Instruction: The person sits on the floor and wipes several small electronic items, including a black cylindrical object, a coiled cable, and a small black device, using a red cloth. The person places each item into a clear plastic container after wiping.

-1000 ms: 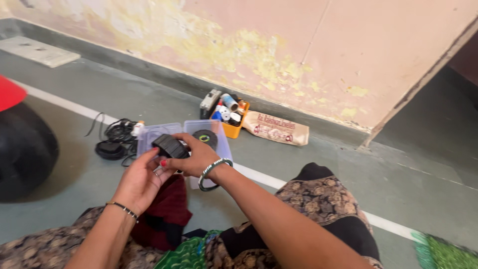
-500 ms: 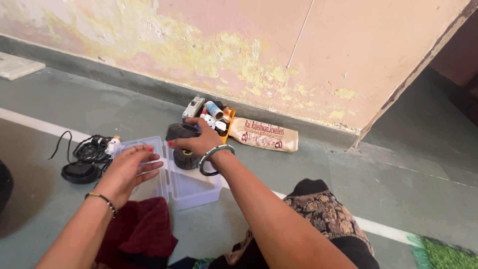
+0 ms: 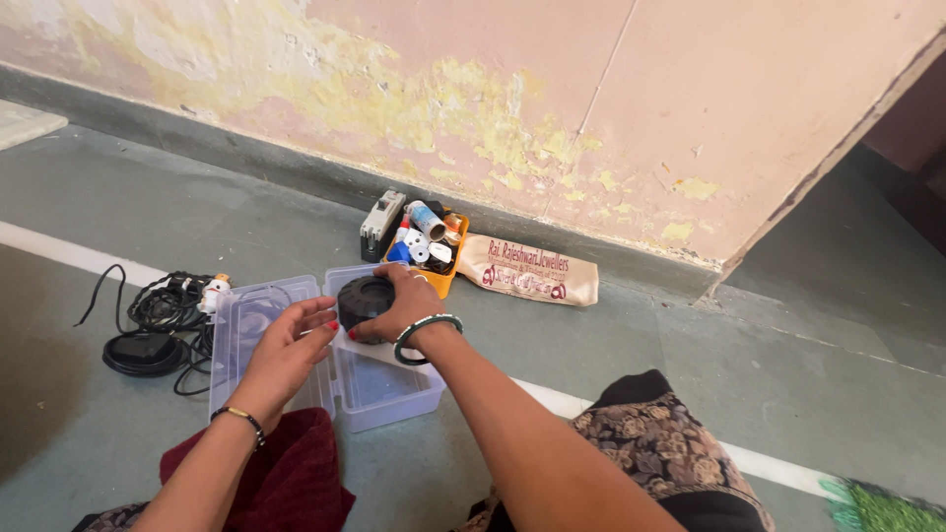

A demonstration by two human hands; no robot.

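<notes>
My right hand (image 3: 402, 303) grips a round black disc-shaped object (image 3: 361, 296) and holds it over the open clear plastic box (image 3: 379, 389) on the floor. My left hand (image 3: 288, 353) is beside it with fingers spread, fingertips close to the black object and above the box's hinged lid (image 3: 246, 325). A green bangle circles my right wrist and a thin dark bracelet my left.
A tangle of black cables with a round black part (image 3: 148, 330) lies left of the box. An orange tray of small spools and parts (image 3: 424, 246) and a beige cloth pouch (image 3: 527, 271) sit by the wall. A dark red cloth (image 3: 286, 478) lies near my lap.
My right hand has brought the black object down from upright over the box's far edge to flat over the box. My left hand has moved right, towards the object.
</notes>
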